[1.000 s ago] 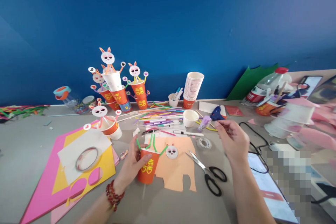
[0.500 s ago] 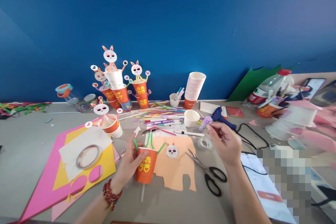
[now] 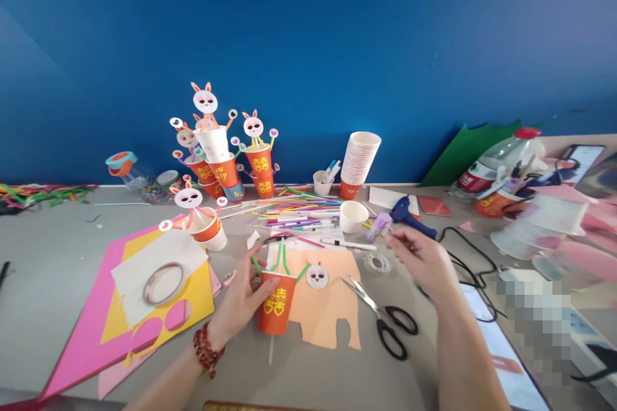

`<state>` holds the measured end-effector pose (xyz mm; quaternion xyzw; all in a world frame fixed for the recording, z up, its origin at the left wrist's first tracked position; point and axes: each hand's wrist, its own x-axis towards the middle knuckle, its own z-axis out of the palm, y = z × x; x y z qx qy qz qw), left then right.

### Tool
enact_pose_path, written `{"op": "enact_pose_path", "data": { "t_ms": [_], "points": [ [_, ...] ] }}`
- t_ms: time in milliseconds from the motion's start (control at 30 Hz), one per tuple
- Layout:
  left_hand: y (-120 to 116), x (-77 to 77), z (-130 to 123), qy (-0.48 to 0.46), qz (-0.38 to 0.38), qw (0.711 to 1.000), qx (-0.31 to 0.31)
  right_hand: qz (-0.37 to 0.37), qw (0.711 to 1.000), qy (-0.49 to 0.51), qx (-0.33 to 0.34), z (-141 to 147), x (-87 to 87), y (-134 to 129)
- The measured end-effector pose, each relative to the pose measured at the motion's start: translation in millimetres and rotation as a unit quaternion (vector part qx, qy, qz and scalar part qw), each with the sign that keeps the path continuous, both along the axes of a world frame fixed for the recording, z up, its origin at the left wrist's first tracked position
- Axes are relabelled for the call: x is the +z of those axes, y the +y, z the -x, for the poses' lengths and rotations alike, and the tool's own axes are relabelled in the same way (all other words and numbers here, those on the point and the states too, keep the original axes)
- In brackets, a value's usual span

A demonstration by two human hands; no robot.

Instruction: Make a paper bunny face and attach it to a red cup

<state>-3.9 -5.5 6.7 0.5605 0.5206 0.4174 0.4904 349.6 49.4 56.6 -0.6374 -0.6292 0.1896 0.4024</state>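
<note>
My left hand (image 3: 245,300) is wrapped round an orange paper cup (image 3: 276,308) with yellow characters. Green pipe cleaners (image 3: 284,259) stick up from its rim, and a white stick (image 3: 270,350) pokes out underneath. To the right, my right hand (image 3: 418,260) hovers over the table with loosely curled fingers and nothing visible in them. Just left of its fingertips stands a purple glue stick (image 3: 379,227), apart from the hand. A rabbit-face paper disc (image 3: 317,276) lies on a peach paper sheet (image 3: 322,318) beside the cup.
Black-handled scissors (image 3: 385,318) and a tape roll (image 3: 377,262) lie near my right hand. Behind are a blue glue gun (image 3: 409,215), a white cup (image 3: 353,216), stacked cups (image 3: 360,160) and scattered markers (image 3: 303,221). Rabbit cups (image 3: 205,225) and coloured paper (image 3: 106,282) occupy the left.
My right hand has let go of the glue stick and drawn back to the right and slightly down. The glue stick now stands by itself. My left hand still holds the cup.
</note>
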Motion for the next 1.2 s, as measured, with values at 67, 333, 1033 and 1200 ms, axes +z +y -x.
{"op": "enact_pose_path", "data": {
  "t_ms": [67, 333, 1033, 1200],
  "points": [
    [2, -4.3, 2, 0.034, -0.013, 0.999, 0.011, 0.071, 0.992, -0.087, 0.051, -5, 0.6, 0],
    [0, -12.1, 9, 0.151, -0.064, 0.986, 0.034, 0.095, 0.985, -0.126, 0.074, 3, -0.8, 1],
    [-41, 18.7, 144, 0.709, -0.041, 0.690, 0.138, 0.074, 0.984, -0.131, 0.095, 13, -3.3, -1],
    [-60, 49.0, 116, 0.526, -0.123, 0.815, 0.208, 0.044, 0.987, -0.063, 0.140, 29, 6.8, -7]
  ]
}}
